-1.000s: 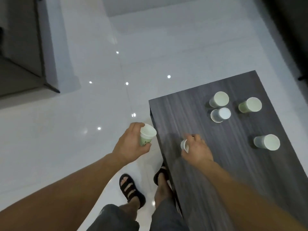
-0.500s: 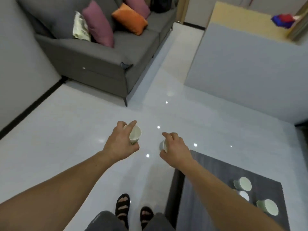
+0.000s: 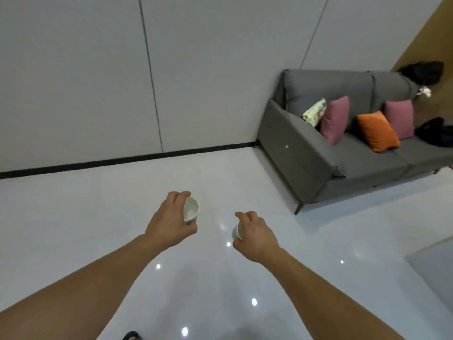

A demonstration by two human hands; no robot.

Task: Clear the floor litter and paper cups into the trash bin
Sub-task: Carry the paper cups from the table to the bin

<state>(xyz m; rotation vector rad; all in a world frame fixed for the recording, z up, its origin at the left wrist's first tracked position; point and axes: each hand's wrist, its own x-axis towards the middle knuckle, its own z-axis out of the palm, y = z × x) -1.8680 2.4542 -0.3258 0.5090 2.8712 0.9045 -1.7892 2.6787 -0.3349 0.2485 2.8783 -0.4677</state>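
My left hand (image 3: 171,220) grips a white paper cup (image 3: 191,210), tipped so its open mouth faces right and shows an empty inside. My right hand (image 3: 255,234) is closed around a second white paper cup (image 3: 236,231); only its rim side peeks out at the left of the fingers. Both hands hang over the glossy white floor (image 3: 98,217), a short gap between them. No trash bin and no floor litter are in view.
A grey sofa (image 3: 326,165) with pink and orange cushions stands at the right against the wall, black bags on its far end. A grey panelled wall (image 3: 98,82) with a black skirting closes the far side. A grey block's edge (image 3: 434,266) shows at lower right.
The view has swung left, away from the dark table with its cups; the sofa has slid from upper left to the right. Both hands still hold their cups.
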